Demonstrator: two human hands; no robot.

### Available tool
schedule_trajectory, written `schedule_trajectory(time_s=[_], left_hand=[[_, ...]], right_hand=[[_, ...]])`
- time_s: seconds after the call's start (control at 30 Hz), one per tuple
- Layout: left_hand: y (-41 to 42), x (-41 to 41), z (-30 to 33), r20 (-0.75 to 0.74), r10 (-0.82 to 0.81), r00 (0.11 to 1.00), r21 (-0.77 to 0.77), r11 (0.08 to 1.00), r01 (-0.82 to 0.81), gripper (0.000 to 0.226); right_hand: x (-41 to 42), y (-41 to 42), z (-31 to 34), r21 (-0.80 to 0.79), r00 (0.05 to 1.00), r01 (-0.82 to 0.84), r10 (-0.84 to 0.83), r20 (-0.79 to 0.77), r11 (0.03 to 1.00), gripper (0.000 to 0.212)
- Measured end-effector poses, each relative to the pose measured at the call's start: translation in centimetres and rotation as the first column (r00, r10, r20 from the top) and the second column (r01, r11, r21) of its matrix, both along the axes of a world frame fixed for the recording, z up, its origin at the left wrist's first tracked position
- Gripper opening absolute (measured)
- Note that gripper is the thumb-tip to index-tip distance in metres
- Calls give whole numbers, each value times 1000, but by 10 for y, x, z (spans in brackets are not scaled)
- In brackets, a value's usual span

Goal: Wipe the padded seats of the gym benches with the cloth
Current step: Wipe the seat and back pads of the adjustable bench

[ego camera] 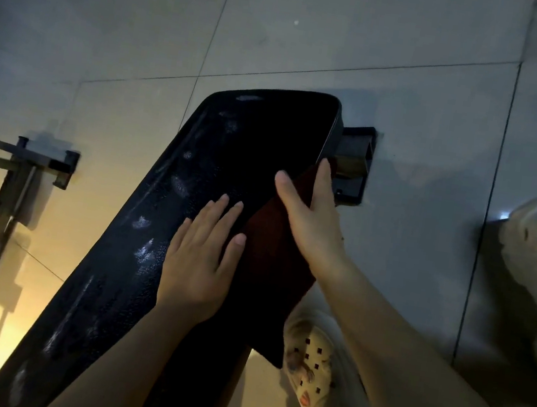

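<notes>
Draping over the right edge of the black padded seat (pixel 230 170), the dark red cloth (pixel 270 255) hangs loose toward the floor. The right hand (pixel 310 216) pinches its upper part at the edge; the left hand (pixel 201 256) lies flat, fingers straight, on the padding just left of it. Likely risks: the cloth slipping off, or pale smears (pixel 147 248) along the left side going unwiped.

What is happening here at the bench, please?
A person is wiping a black padded bench seat. The right hand holds a dark red cloth against the seat's right edge, where the cloth hangs over the side. The left hand lies flat on the seat beside the cloth. Pale smears still show along the seat's left side.
</notes>
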State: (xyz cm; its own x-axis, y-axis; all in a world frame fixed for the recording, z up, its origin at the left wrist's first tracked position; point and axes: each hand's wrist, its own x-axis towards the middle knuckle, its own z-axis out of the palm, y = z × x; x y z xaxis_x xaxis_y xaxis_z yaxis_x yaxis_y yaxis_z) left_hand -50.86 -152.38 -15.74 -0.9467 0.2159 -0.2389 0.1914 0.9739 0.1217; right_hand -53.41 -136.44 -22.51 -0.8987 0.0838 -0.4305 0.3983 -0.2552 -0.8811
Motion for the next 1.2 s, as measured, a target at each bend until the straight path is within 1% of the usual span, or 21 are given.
schedule_trajectory(time_s=[0.07, 0.13, 0.2, 0.33, 0.4, 0.47, 0.53, 0.6, 0.63, 0.7, 0.73, 0.8, 0.83, 0.9, 0.97, 1.03, 1.13, 1.2], left_hand=[[0, 0, 1, 0, -3, 1000, -7, 1000, 3, 55], [0, 0, 1, 11, -13, 1000, -15, 1000, 13, 55], [0, 0, 1, 16, -12, 1000, -19, 1000, 12, 56], [0, 1, 2, 6, -8, 1000, -15, 1000, 8, 55], [1, 1, 2, 3, -5, 1000, -11, 1000, 5, 54], [1, 1, 2, 2, -3, 1000, 0, 1000, 3, 54], [1, 1, 2, 3, -4, 1000, 3, 1000, 4, 55], [0, 0, 1, 4, -7, 1000, -5, 1000, 7, 55], [-1, 0, 1, 9, -12, 1000, -10, 1000, 12, 55], [-2, 0, 1, 10, -13, 1000, -8, 1000, 13, 55], [-2, -1, 1, 11, -11, 1000, -2, 1000, 11, 56], [-2, 0, 0, 9, -10, 1000, 12, 1000, 10, 56], [-2, 0, 0, 4, -9, 1000, 18, 1000, 9, 56], [-1, 0, 1, 2, -5, 1000, 21, 1000, 5, 56], [-1, 0, 1, 4, -4, 1000, 17, 1000, 4, 56], [-1, 0, 2, 4, -7, 1000, 15, 1000, 7, 56], [-1, 0, 2, 6, -13, 1000, 9, 1000, 13, 56], [-2, 1, 2, 11, -15, 1000, 9, 1000, 15, 58]], right_hand=[[26, -15, 5, -35, 999, -28, 28, -17, 999, 103], [53, -33, 8, -92, 998, -8, 2, -65, 996, 108], [63, -41, 7, -114, 995, 7, -18, -96, 993, 109], [32, -27, 5, -124, 999, 30, -34, -30, 992, 104], [5, -10, 5, -151, 997, 72, -70, 15, 986, 96], [-8, -1, 3, -151, 996, 92, -90, 18, 984, 90], [4, -6, 1, -139, 998, 67, -68, 0, 988, 96], [33, -21, 3, -169, 998, 46, -50, -23, 985, 103], [47, -29, 5, -178, 998, 44, -52, -37, 983, 104], [62, -37, 8, -166, 997, 43, -52, -54, 985, 101], [60, -34, 11, -169, 998, 47, -53, -32, 984, 99], [43, -23, 12, -220, 997, 79, -78, 12, 972, 90], [29, -16, 11, -221, 996, 92, -91, 15, 971, 86], [1, -3, 8, -149, 993, 121, -120, 14, 981, 80], [-8, -3, 8, -103, 990, 144, -144, 2, 984, 76], [8, -12, 9, -98, 989, 139, -143, -34, 985, 74], [44, -28, 8, -168, 986, 144, -156, -59, 975, 67], [51, -33, 8, -191, 988, 141, -151, -40, 971, 72]])
